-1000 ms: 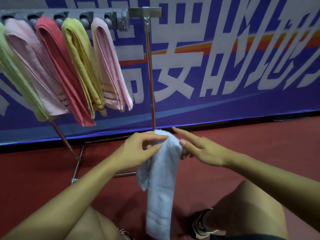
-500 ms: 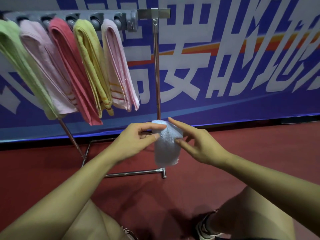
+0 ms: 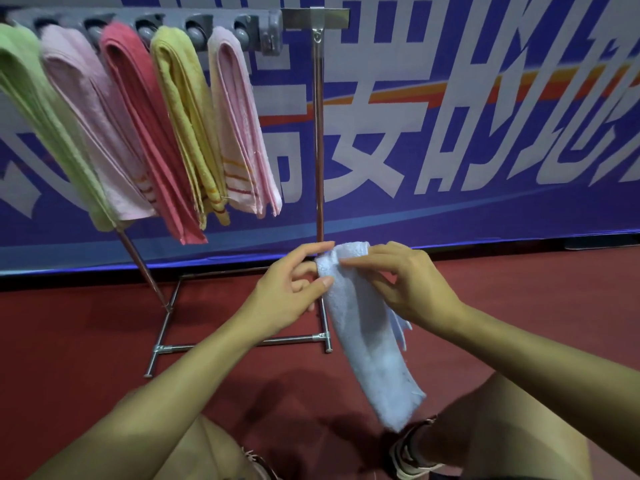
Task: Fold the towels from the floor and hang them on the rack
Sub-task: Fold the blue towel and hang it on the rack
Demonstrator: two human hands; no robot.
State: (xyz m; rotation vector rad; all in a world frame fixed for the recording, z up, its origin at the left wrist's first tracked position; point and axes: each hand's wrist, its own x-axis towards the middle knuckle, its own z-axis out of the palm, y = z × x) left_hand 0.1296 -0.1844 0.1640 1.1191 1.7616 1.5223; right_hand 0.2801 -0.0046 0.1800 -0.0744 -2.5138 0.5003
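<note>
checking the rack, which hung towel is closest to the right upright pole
The pale pink towel with red and orange stripes, rightmost of the five hung towels, right of the yellow one.

Towels on the rack, left to right: pale green towel [image 3: 41, 123]; light pink towel [image 3: 93, 116]; coral red towel [image 3: 149, 133]; yellow towel [image 3: 187, 116] with orange stripes; pink towel [image 3: 239, 126] with red and orange stripes; held towel [image 3: 367, 327] pale blue-white; floor [image 3: 519, 289] dark red; banner [image 3: 450, 209] blue with white characters and an orange band.
</note>
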